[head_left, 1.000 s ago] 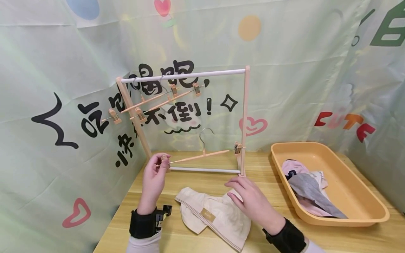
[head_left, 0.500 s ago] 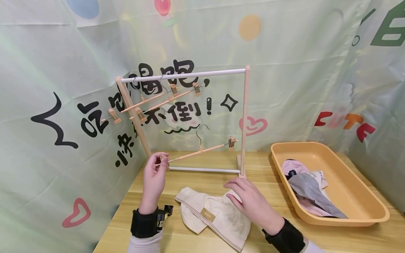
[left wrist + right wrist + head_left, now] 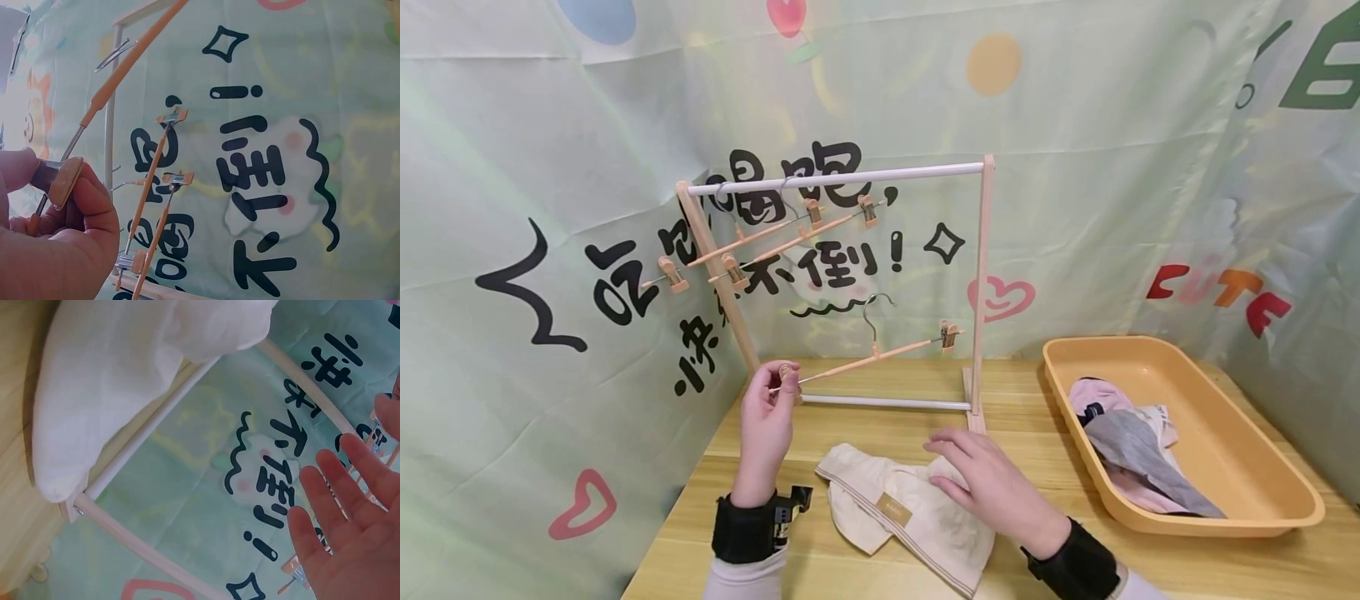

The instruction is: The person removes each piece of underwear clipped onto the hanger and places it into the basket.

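Note:
My left hand [image 3: 765,433] pinches the clip [image 3: 65,182] at the near left end of a clip hanger [image 3: 850,365], thumb on one side and curled fingers on the other. The hanger slants up to the right, its metal hook [image 3: 867,318] on top and its other clip [image 3: 950,336] free of any cloth. Over a cream garment [image 3: 925,508] on the table, my right hand [image 3: 988,487] hovers with loosely bent fingers. It holds nothing; in the right wrist view its fingers [image 3: 331,494] are spread. A tan label [image 3: 894,508] and striped edging show on the garment.
A small wooden rack [image 3: 987,250] with a white top rail [image 3: 910,173] stands behind the hands. Two more clip hangers [image 3: 805,237] hang at its left side. To the right is a yellow tray [image 3: 1247,467] with pink and grey clothes [image 3: 1138,446] inside. Printed curtains surround the table.
The held hanger has shifted left, its right end swinging away from the rack's post and rising a little. My right hand has drifted slightly left over the garment.

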Motion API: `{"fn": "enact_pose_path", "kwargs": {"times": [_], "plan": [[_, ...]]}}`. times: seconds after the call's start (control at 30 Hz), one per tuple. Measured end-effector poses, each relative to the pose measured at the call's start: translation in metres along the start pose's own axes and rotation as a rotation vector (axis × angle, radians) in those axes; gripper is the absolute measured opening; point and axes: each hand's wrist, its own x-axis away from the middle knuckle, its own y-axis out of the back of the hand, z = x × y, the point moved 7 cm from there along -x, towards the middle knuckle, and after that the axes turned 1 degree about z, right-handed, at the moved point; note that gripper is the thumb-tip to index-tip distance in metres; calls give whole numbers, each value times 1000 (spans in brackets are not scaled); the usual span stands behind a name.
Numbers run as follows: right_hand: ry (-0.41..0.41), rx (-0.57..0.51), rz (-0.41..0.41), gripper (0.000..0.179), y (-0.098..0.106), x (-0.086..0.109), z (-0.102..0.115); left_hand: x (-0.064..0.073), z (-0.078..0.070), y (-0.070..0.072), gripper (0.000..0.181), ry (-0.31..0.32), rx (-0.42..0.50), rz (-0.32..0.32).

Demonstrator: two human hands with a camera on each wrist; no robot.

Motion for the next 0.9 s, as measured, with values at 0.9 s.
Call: {"fn": "enact_pose_path", "kwargs": {"times": [0.9], "plan": [[150, -94, 363, 84, -46, 10, 13, -4, 3, 5, 31, 2, 9, -6]]}}
